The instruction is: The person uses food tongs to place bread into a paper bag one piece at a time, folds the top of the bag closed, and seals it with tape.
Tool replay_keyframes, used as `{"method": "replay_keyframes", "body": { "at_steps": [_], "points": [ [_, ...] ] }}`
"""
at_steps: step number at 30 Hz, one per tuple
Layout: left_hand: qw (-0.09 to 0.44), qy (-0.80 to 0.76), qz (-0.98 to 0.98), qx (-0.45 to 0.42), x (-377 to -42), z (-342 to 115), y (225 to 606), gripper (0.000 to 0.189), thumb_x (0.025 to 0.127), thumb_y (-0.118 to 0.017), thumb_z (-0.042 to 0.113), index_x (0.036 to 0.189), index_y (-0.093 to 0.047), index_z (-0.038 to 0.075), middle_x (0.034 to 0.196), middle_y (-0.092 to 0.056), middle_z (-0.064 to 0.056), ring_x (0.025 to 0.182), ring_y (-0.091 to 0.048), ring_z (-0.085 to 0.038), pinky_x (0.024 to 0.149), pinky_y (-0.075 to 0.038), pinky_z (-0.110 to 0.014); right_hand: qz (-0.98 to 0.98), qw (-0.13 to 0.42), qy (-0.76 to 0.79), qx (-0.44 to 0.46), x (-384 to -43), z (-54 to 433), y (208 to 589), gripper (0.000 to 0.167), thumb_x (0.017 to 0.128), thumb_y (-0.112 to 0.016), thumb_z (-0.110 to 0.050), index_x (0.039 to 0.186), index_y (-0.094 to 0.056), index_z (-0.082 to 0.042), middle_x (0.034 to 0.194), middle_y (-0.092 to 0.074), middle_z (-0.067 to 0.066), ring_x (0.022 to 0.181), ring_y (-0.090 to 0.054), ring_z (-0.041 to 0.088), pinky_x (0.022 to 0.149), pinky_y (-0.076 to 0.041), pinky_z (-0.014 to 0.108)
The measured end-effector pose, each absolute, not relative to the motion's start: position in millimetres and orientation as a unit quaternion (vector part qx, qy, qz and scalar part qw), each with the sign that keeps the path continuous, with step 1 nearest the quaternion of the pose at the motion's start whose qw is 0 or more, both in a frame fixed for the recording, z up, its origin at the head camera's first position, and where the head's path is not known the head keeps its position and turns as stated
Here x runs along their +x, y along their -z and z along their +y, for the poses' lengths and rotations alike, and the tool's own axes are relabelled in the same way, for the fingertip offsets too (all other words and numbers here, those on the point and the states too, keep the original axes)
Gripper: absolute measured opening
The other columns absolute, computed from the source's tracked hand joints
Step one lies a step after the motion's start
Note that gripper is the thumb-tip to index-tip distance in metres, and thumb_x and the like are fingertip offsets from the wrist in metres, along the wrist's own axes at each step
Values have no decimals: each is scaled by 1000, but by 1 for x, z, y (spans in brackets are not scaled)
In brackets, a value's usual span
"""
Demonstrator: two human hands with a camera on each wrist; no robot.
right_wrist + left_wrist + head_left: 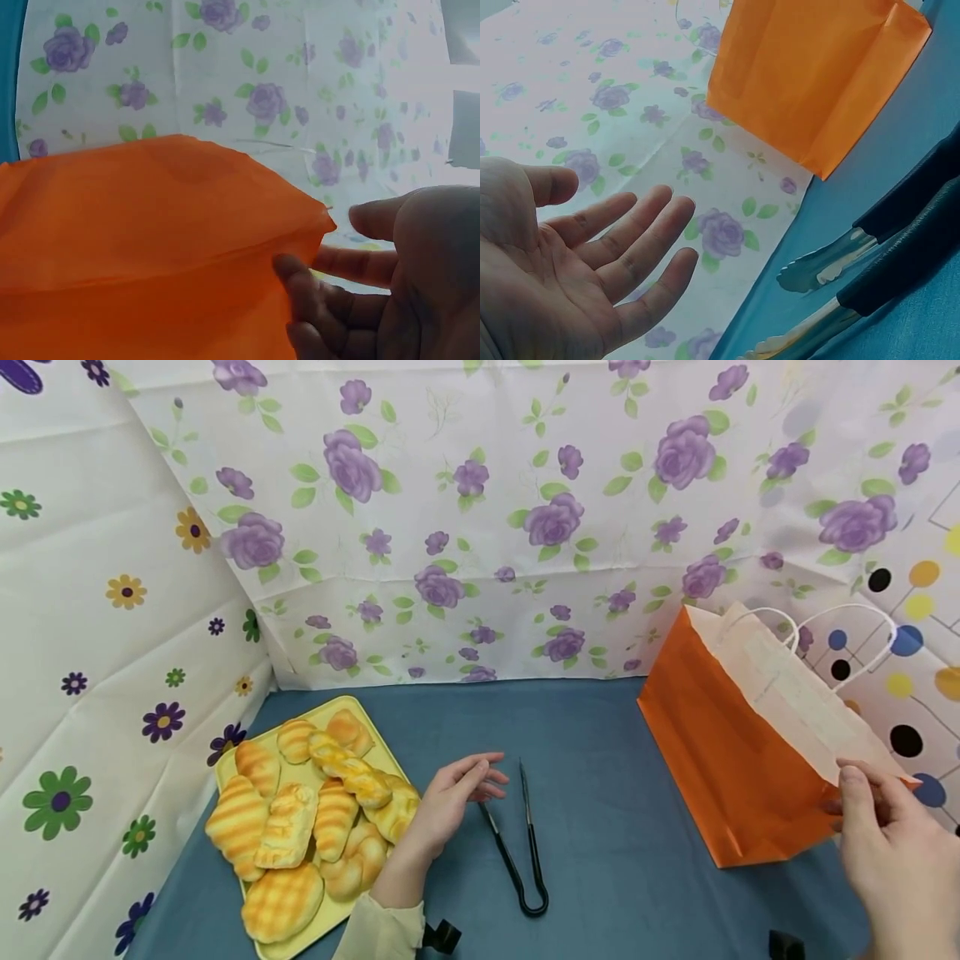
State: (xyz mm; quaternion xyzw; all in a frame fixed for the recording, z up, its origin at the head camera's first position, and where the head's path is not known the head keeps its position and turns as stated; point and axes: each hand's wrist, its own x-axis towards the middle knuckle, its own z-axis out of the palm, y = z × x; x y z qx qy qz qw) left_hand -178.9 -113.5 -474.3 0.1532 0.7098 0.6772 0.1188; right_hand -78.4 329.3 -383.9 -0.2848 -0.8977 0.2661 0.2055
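My left hand (453,802) is held palm up with its fingers loosely extended, beside a pair of black-handled metal tongs (535,911). Nothing lies in its palm in the left wrist view, where the tongs (907,202) show serrated silver tips. On the blue cloth, the tongs rest with their arms spread and tips pointing away. My right hand (892,835) is at the near top corner of an orange paper bag (735,768). In the right wrist view, its thumb stands apart from the bag corner, while the fingers overlap the orange side (157,217).
Left of the tongs, a yellow tray (322,927) bears several bread pieces, among them a braided loaf (348,768). The bag has white twisted handles (873,664) and a white inner wall. Flowered sheets (450,527) hang behind the blue cloth (600,760).
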Motion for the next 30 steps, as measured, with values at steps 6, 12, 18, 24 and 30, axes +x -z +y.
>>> {"method": "replay_keyframes", "body": {
  "at_steps": [6, 12, 18, 24, 30],
  "points": [
    [124, -667, 717, 157, -177, -109, 477, 47, 117, -46, 38, 149, -64, 9, 122, -73, -15, 109, -72, -35, 106, -50, -53, -879, 169, -315, -317, -90, 343, 373, 54, 118, -37, -39, 127, -56, 11, 109, -57, 34, 88, -54, 43, 51, -33, 19],
    [127, -666, 717, 163, -176, -105, 478, 46, 117, -46, 38, 148, -65, 9, 121, -73, -15, 108, -73, -33, 103, -52, -51, -871, 168, -347, -304, -94, 362, 370, 35, 113, -52, -27, 103, -52, 7, 84, -50, 17, 56, -46, 13, 47, -42, 18],
    [121, -664, 719, 164, -176, -104, 476, 46, 117, -46, 38, 147, -65, 9, 120, -74, -16, 107, -73, -34, 102, -52, -53, -879, 137, -371, -266, -91, 370, 373, 44, 112, -43, -12, 146, -45, 16, 102, -49, 29, 57, -48, 2, 51, -46, 12],
    [120, -666, 718, 159, -177, -104, 473, 44, 117, -47, 37, 147, -66, 11, 120, -74, -14, 107, -73, -34, 105, -50, -57, -903, 142, -337, -226, -90, 367, 369, 45, 106, -32, 5, 147, -46, 17, 72, -42, 14, 50, -42, 21, 46, -40, 25],
    [126, -667, 717, 158, -177, -103, 471, 45, 117, -47, 38, 147, -65, 10, 121, -74, -16, 108, -73, -35, 105, -50, -57, -911, 134, -335, -199, -90, 364, 368, 45, 108, -31, 6, 149, -46, 15, 84, -53, 23, 48, -44, 24, 46, -41, 27]
  ]
}}
